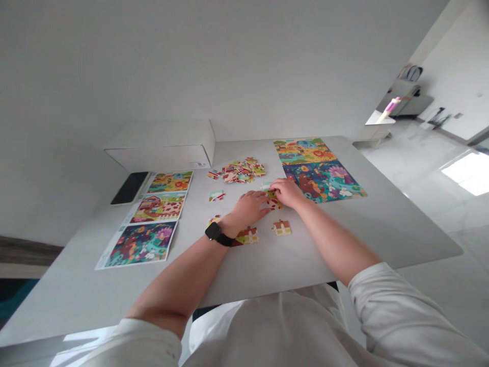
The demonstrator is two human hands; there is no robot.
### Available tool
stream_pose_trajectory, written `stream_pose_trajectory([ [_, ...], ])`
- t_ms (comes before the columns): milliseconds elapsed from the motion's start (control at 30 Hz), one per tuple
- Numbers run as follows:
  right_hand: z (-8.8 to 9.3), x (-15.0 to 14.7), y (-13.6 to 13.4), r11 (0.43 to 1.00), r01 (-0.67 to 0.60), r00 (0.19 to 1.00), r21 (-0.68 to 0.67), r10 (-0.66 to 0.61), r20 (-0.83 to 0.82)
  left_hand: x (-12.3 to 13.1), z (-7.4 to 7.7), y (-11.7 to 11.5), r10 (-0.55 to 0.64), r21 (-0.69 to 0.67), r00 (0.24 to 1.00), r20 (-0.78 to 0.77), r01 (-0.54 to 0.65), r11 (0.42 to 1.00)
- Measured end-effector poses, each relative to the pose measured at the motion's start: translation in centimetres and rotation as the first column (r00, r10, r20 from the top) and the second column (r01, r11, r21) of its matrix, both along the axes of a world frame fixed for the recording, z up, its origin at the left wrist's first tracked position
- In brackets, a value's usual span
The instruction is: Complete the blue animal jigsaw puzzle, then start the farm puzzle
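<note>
My left hand, with a black watch on its wrist, lies low over the table with fingers spread, its fingertips at some joined puzzle pieces. My right hand has its fingers bent together at the upper right edge of those pieces; what they pinch is too small to make out. Below my left hand, brown and green joined pieces show partly. A separate pair of pieces with a fence lies to the right. One piece with a red stripe sits to the left. Farther back is a heap of loose pieces.
Two finished puzzles lie at the back right of the grey table. At the left are a sheet with three pictures and a black phone. A white box stands behind, against the wall.
</note>
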State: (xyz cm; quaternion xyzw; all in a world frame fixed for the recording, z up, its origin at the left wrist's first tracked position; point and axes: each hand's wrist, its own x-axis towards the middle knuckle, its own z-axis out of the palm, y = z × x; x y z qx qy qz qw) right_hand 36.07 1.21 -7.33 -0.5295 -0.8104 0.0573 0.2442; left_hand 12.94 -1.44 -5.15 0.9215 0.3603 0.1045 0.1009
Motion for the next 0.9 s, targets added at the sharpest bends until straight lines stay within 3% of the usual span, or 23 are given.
stream_pose_trajectory([
  [167, -0.2, 0.1, 0.1, 1.000, -0.017, 1.000, 0.014, 0.017, 0.001, -2.8, 2.3, 2.3, 0.019, 0.049, 0.990, 0.137, -0.026, 0.998],
  [300, -0.4, 0.0, 0.3, 1.000, -0.013, 1.000, 0.008, 0.013, -0.001, -7.3, 5.3, 4.8, 0.226, 0.070, 0.928, 0.297, -0.257, 0.964],
  [400, -0.5, 0.0, 0.3, 1.000, -0.021, 0.999, 0.011, 0.021, -0.026, -10.4, 6.4, 6.2, 0.347, 0.093, 0.885, 0.310, -0.391, 0.916],
  [500, -0.6, 0.1, 0.1, 0.999, -0.028, 0.998, 0.026, 0.029, -0.054, -12.3, 6.2, 7.1, 0.420, 0.103, 0.854, 0.307, -0.469, 0.877],
  [633, -0.7, 0.1, 0.0, 0.998, -0.030, 0.998, 0.052, 0.032, -0.050, -12.3, 5.4, 7.7, 0.423, 0.113, 0.863, 0.275, -0.466, 0.878],
  [900, -0.7, 0.1, -0.2, 0.999, -0.017, 1.000, 0.052, 0.018, -0.016, -8.7, 2.3, 7.7, 0.219, 0.038, 0.974, 0.059, -0.222, 0.974],
])
